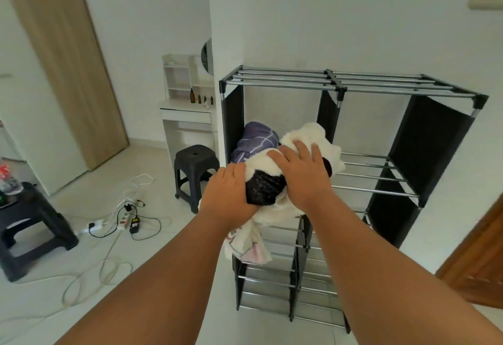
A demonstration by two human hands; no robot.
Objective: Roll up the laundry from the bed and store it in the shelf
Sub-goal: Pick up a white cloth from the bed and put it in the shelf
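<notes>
A black-framed shelf [337, 88] with metal rod tiers stands against the white wall. In its upper left compartment lies a rolled purple striped garment [255, 140]. In front of it I hold a white fluffy roll with a dark patch [307, 137] at that compartment's opening. My left hand [228, 195] grips its near left end. My right hand [302, 173] presses flat on top of it. A pale printed cloth [250, 244] hangs down below my hands over the lower tier.
A black plastic stool [194, 165] stands left of the shelf, by a white vanity desk [187, 116] with small bottles. Cables and a power strip [122, 222] lie on the tiled floor. Another dark stool [30, 224] is at far left; a wooden door [479, 260] at right.
</notes>
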